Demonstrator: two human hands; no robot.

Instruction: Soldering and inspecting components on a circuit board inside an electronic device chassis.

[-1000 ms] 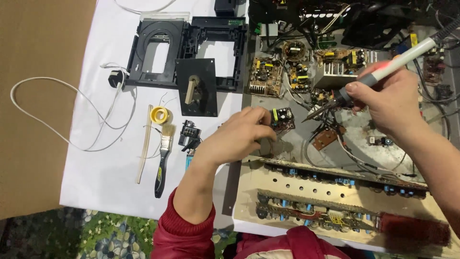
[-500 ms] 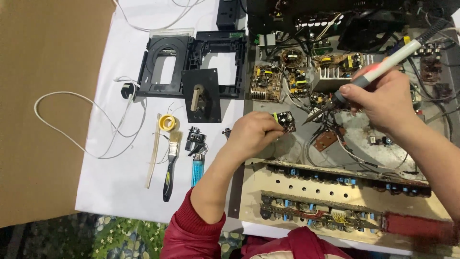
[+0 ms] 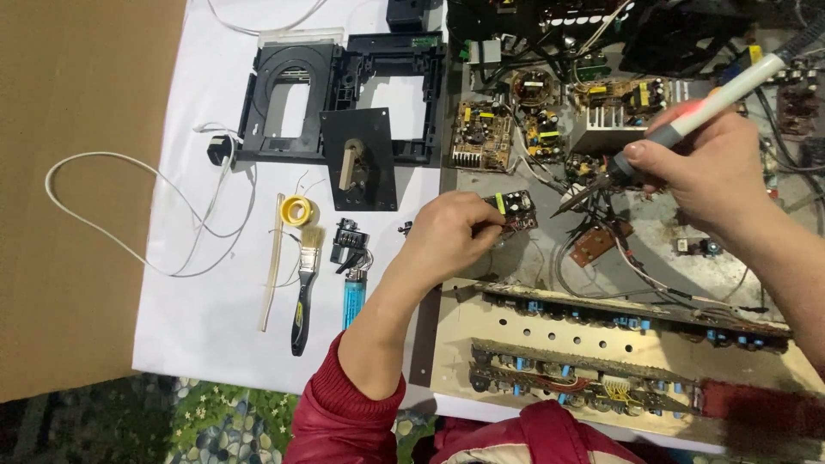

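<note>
- The open metal chassis [image 3: 516, 258] fills the right half of the frame, holding several green circuit boards, tangled wires and a finned heat sink [image 3: 601, 133].
- Left hand [image 3: 451, 236], at centre, pinches one small circuit board [image 3: 514, 209] by its edge, inside the chassis.
- Right hand [image 3: 713, 172], upper right, is clamped round one white-handled soldering iron [image 3: 679, 129], tip near that board.
- On the white cloth, left of centre: one paintbrush [image 3: 303, 283], one blue lighter [image 3: 353, 299], one yellow solder spool [image 3: 297, 210].
</note>
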